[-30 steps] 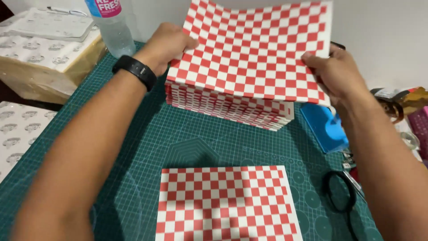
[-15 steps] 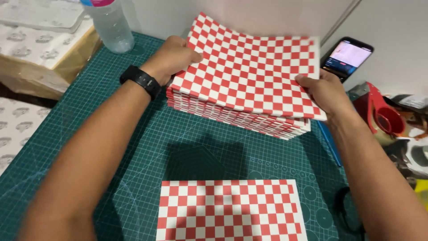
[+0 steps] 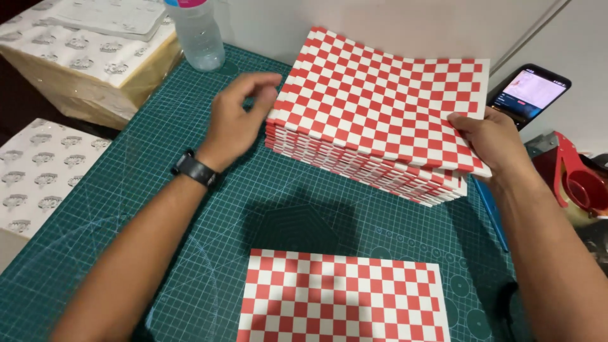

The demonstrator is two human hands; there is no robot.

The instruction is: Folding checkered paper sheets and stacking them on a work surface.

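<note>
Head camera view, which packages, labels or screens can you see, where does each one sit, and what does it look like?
Phone: far right beyond the checkered paper stack, dark slab, lit screen pink and dark.
Water bottle: top centre-left on the green cutting mat, clear plastic, pink label band at the top.
Wrapped paper bundle: top left, tan block under white wrap with a grey repeating emblem.
Printed sheets: left edge, white with the same grey emblems.

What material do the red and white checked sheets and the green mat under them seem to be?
The checked sheets look like thin matte paper: the top one bends under the right hand, and the edges stack finely. The green mat looks like matte rubber or vinyl, with a printed grid; I cannot tell which.
</note>
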